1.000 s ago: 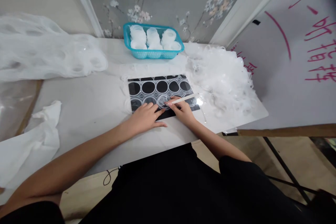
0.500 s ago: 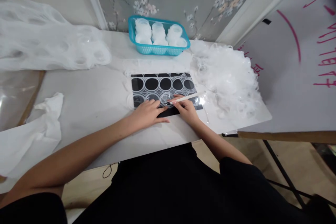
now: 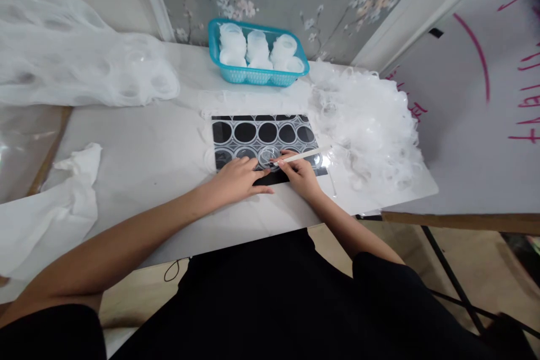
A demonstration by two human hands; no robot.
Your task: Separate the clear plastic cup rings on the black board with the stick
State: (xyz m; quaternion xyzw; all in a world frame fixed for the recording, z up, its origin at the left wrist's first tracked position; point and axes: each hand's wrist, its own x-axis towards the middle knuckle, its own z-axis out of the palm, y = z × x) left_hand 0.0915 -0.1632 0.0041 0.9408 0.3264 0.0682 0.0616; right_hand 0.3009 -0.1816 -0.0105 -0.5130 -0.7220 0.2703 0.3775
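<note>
My right fingers (image 3: 291, 164) are pinched narrow around a thin white stick (image 3: 304, 155), which slants up and away to the right of them; its near tip sits at the rim of a small clear round cup (image 3: 269, 155) just left of the fingertips. My right hand (image 3: 300, 175) rests on the near edge of a black mat (image 3: 265, 135). My left fingers (image 3: 247, 166) lie spread and flat, holding nothing, pressing on the mat just left of that same cup, with the left hand (image 3: 237, 180) behind them and the thumb stretched out toward the right hand.

The cup lies between the two sets of fingertips, on the near row of a clear plastic sheet with round holes that covers the mat. Beyond the fingers, the far row shows five round openings with the black mat showing through; I cannot tell whether anything clear sits in them.

Well beyond the fingers stands a turquoise basket (image 3: 258, 76). It holds three stacks of clear white cups (image 3: 258, 49), side by side, rising above its rim.

To the right of my right fingers, close by, is a loose heap of clear plastic scraps (image 3: 367, 124) on the white table (image 3: 147, 152). Far left of my left fingers lies a crumpled white cloth (image 3: 63, 202), and beyond it a long bundle of sheer white plastic (image 3: 76, 67).
</note>
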